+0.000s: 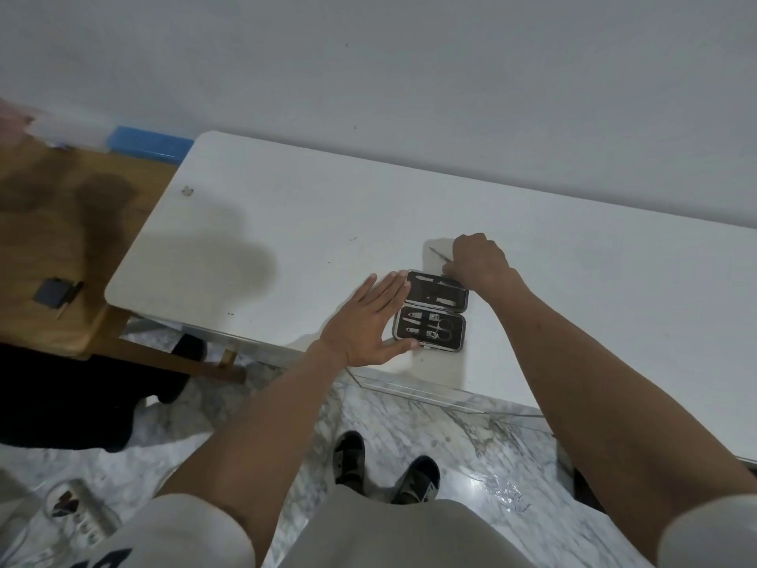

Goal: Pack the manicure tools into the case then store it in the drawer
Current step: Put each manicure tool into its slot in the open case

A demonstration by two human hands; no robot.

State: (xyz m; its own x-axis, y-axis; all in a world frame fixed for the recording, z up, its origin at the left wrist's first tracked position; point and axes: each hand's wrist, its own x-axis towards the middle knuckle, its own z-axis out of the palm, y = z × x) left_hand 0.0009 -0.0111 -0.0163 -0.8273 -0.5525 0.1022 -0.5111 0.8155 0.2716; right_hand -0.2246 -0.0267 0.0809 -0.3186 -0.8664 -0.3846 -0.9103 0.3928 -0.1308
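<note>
White table [286,223]: open case [431,311] near front edge, left hand [364,321] beside.

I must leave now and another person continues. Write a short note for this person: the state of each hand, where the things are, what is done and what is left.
Left hand: open, fingers straight, flat against the left edge of the case, steadying it.
Right hand: pinches a thin metal tool just beyond the far half of the case.
The case lies open near the front edge of the white table.
Done: several tools, scissors among them, sit in both halves.
Left: seat the thin tool, close the case, put it in the drawer. No drawer is clearly seen in this view.
</note>
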